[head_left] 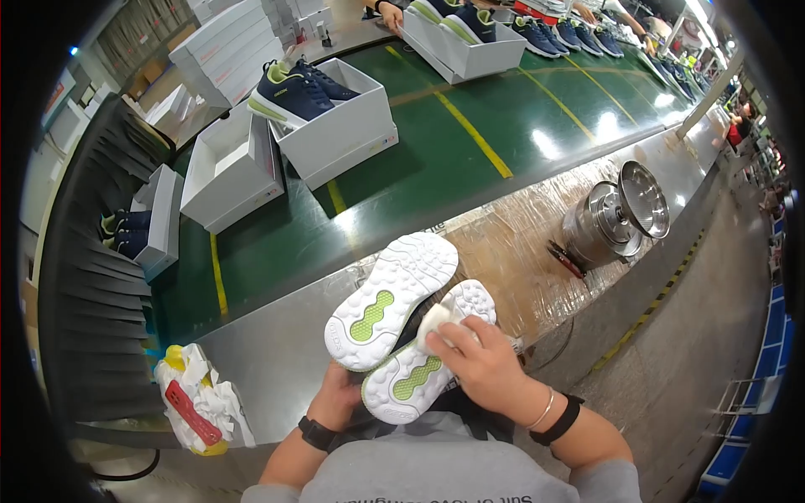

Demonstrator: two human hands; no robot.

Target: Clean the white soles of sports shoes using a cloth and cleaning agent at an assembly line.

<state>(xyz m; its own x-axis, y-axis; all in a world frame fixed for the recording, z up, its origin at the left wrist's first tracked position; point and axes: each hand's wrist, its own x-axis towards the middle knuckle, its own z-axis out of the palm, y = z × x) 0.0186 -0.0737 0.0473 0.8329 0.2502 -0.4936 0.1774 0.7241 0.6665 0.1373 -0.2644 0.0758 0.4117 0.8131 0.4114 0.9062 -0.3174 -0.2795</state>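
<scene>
Close in front of me, two sneakers lie side by side with their soles up. Both white soles, the left sneaker [394, 298] and the right sneaker [411, 375], have lime-green inserts at the middle. My left hand [338, 390] holds the pair from below at the near left end; its fingers are mostly hidden under the shoes. In my right hand [482, 360] is a small whitish pad [433, 324], perhaps sponge or folded cloth. The fingers pinch it against the right sneaker's sole, around its middle.
A green conveyor belt [428, 155] carries open white boxes, one box [340, 138] holding navy sneakers. On the plastic-covered bench [511, 251] stands a metal canister [591, 222] with a dish-shaped top. Crumpled white paper [214, 394] with a red object lies at left. Another person's hand [392, 17] touches a far box.
</scene>
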